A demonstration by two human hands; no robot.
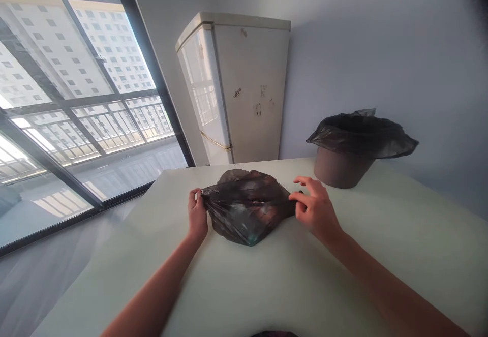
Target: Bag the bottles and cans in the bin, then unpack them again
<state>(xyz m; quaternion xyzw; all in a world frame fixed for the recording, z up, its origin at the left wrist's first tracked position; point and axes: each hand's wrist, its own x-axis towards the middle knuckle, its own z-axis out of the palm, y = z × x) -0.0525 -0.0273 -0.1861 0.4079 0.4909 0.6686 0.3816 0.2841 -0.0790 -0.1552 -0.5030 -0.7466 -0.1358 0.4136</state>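
A filled black garbage bag (247,207), thin enough to show reddish and pale contents, rests on the table in front of me. My left hand (197,212) is closed on the bag's gathered left end. At the opposite end, my right hand (313,206) pinches a corner of the bag between thumb and forefinger, its other fingers partly raised. The plastic is stretched between the two hands. What exactly lies inside the bag I cannot make out.
A brown trash bin (339,166) lined with a black bag (362,136) stands on the pale table (244,286) at the right. Behind the table is a white refrigerator (251,93). Glass sliding doors (76,93) are on the left. A dark object (274,334) peeks in at the bottom edge.
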